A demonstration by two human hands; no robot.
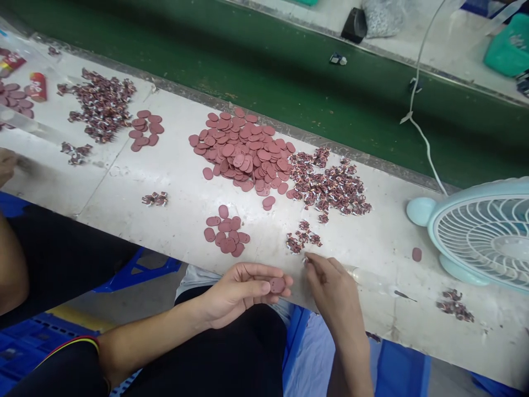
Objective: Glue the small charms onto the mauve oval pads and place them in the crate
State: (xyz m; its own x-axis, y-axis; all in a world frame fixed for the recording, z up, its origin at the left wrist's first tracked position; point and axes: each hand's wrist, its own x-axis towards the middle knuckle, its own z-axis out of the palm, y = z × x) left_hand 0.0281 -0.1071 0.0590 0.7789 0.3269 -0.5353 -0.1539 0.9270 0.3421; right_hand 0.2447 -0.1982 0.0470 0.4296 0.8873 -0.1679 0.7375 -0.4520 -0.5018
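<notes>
My left hand is closed on a reddish-brown oval disc, held between thumb and fingers near the table's front edge. Small dark holes show on that disc. To its right, my right hand pinches a tiny piece at the thumb and fingertip; little of it shows, so I cannot tell its kind. Just beyond those fingertips lies a small cluster of brown-and-white figurine-like pieces. A loose group of oval discs lies beyond my left hand.
Farther back are a large heap of discs and a pile of small brown pieces. A pale blue fan stands at the right, near a thin dark tool. Another person's hand shows at the left edge.
</notes>
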